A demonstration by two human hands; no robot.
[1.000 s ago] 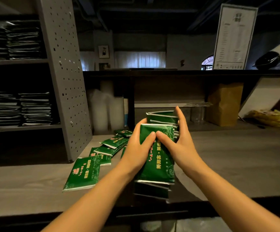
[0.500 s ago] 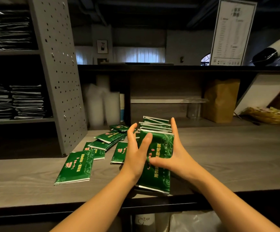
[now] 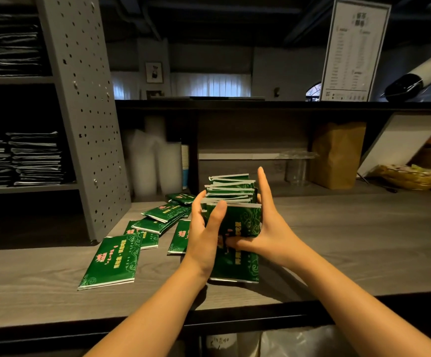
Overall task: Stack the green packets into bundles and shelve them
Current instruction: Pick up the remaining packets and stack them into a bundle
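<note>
A bundle of green packets [image 3: 237,217] stands on edge on the wooden counter [image 3: 350,240], white top edges showing. My left hand [image 3: 204,235] presses its left side, thumb across the front packet. My right hand [image 3: 268,228] clamps the right side, fingers straight up and thumb under the front. Several loose green packets [image 3: 157,217] lie fanned to the left, and one single packet [image 3: 111,261] lies flat nearest the counter's front. Grey shelves [image 3: 26,188] at the left hold dark stacks of packets [image 3: 34,158].
A grey perforated panel [image 3: 85,112] walls the shelves off from the counter. Plastic cups [image 3: 155,166] stand at the back, a brown paper bag [image 3: 338,153] and a leaning white board [image 3: 399,143] to the right. A menu stand [image 3: 353,47] sits on the upper ledge.
The bundle has come down from a raised, tilted hold to rest on the counter. Both hands moved to its sides and squared it upright.
</note>
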